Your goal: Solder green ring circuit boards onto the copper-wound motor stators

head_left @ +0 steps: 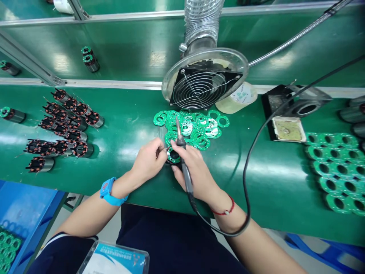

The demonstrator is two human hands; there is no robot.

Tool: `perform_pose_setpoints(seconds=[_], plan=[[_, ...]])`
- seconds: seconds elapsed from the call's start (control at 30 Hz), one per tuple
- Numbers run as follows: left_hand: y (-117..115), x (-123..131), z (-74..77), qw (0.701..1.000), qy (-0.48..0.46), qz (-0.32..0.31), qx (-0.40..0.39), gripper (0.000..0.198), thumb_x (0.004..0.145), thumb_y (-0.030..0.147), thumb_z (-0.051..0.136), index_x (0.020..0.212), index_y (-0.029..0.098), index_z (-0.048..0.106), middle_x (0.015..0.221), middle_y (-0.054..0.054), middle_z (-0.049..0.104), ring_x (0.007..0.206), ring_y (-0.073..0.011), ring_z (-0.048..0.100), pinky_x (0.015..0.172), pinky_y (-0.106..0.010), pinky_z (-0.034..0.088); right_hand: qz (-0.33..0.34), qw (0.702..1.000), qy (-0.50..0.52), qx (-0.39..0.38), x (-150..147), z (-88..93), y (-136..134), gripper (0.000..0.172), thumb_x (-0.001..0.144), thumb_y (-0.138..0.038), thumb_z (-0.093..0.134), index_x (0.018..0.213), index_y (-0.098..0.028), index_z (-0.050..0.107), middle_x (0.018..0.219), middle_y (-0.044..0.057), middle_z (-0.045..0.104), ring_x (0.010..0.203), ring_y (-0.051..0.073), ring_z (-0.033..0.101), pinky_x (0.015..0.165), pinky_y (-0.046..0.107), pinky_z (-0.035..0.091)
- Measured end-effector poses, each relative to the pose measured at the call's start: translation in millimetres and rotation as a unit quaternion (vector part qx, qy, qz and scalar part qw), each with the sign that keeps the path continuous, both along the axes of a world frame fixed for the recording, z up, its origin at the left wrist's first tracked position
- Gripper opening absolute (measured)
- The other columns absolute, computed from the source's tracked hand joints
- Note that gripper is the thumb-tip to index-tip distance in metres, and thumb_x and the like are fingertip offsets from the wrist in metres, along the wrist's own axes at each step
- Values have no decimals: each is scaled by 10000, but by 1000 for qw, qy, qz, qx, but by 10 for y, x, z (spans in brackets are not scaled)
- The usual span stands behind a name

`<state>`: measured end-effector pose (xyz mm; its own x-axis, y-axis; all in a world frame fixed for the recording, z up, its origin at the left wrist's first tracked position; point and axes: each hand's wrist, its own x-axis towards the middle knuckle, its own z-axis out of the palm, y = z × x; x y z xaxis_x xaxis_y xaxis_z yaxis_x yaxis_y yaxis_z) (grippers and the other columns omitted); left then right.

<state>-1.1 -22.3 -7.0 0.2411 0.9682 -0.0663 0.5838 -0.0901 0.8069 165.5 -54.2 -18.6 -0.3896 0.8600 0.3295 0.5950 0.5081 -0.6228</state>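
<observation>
My right hand is closed around a soldering iron, its metal tip pointing away from me over loose green ring-shaped circuit boards. Under the iron, a motor stator topped with a green ring board is at the table's near side, partly hidden by my hands. My right fingers reach around its right side. At its left edge, my left hand is closed in a pinch; whatever is between those fingertips is too small to make out.
Several wound stators stand at left. A fume extractor fan hangs beyond the loose boards, beside a tape roll. At right are a soldering iron stand with a sponge and rows of board-topped stators. The iron's cable loops over my right forearm.
</observation>
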Motion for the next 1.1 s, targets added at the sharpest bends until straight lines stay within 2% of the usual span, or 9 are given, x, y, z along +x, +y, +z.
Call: perform_pose_setpoints(seconds=[0.07,0.13,0.2,0.3,0.37,0.53,0.8,0.97,1.1], plan=[[-3,-16,7,1000,-1,0,-12,123,815,141,457,714,196,412,633,50,448,587,-103,423,569,-243,321,1,1000,-4,-12,4,2,19,524,857,-177,503,1355,-246,358,1283,113,564,1138,285,538,928,509,440],[-12,-44,18,999,-2,-8,-33,70,849,229,487,803,198,444,685,41,493,617,-113,464,582,-248,352,-44,999,-5,-14,26,-15,24,475,857,-230,553,1309,-253,409,1158,102,619,1019,280,580,855,480,478],[-20,-78,28,998,10,-47,-47,134,857,319,523,871,199,463,749,26,531,656,-126,497,601,-260,378,-89,996,6,-1,58,-47,23,488,840,-298,616,1286,-252,424,1093,98,634,964,281,590,823,472,495],[-23,-125,31,990,57,-129,-23,93,847,275,538,842,194,492,798,7,545,694,-140,503,623,-275,381,-102,994,43,0,102,-96,11,555,837,-307,633,1324,-240,376,1186,112,599,1074,282,570,895,476,483],[-18,-145,29,985,82,-149,9,37,844,183,500,808,189,504,791,0,538,706,-144,495,637,-281,376,-85,995,53,-12,114,-117,2,537,855,-266,602,1337,-238,365,1240,114,578,1132,271,557,937,467,470],[-6,-143,54,993,32,-102,53,119,851,123,457,771,183,519,760,1,524,708,-134,488,649,-264,384,-58,998,23,3,72,-104,-1,476,865,-254,578,1310,-244,409,1170,107,630,1042,269,606,871,459,502],[38,-129,37,987,-128,-45,-85,59,822,185,547,770,165,567,722,23,561,629,-91,492,583,-217,390,27,996,-2,86,-5,10,-23,603,849,-158,546,1391,-274,307,1261,93,603,1179,273,525,921,494,439],[57,-133,1,968,-194,-25,-160,94,804,229,544,748,154,545,657,40,520,583,-77,458,555,-212,364,-12,996,-9,84,-6,6,-30,481,842,-137,548,1299,-253,451,1051,70,695,993,250,610,858,461,469],[60,-111,7,971,-184,-9,-151,75,783,178,505,711,159,511,624,51,492,567,-75,448,543,-210,353,-15,995,44,86,6,27,-36,471,861,-115,525,1306,-247,445,990,53,730,925,224,653,864,448,480]])
